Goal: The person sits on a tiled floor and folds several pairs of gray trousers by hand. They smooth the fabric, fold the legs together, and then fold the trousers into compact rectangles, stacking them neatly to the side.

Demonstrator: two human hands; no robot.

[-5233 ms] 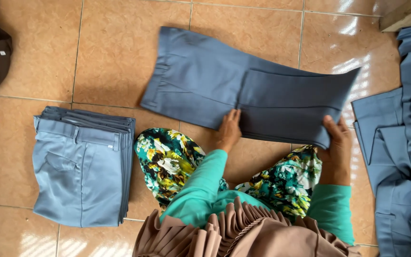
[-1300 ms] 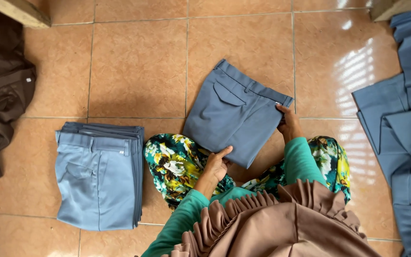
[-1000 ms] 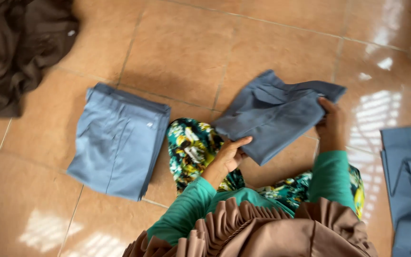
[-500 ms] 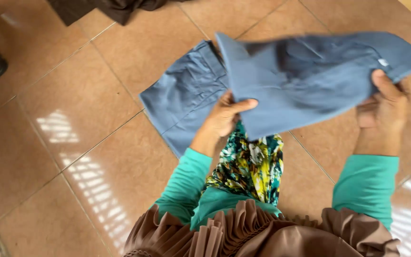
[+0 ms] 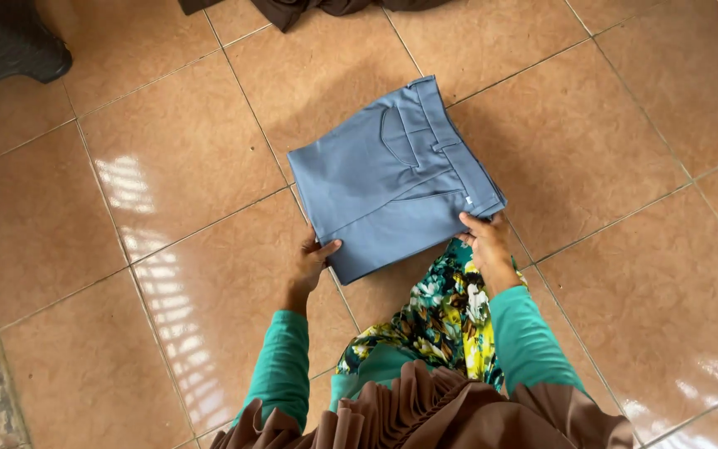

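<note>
Blue-grey folded trousers [image 5: 396, 179] lie at the frame's centre on the tiled floor [image 5: 625, 166]; your left hand [image 5: 313, 258] grips their lower left corner, your right hand [image 5: 485, 241] pinches the lower right corner. You seem to be setting the fold down, so next calls for squaring the edges. Dark cloth [image 5: 309, 8] lies top centre.

Glossy tan tiled floor [image 5: 168, 183] under folded blue trousers [image 5: 392, 179], dark cloth [image 5: 309, 8] beyond
</note>
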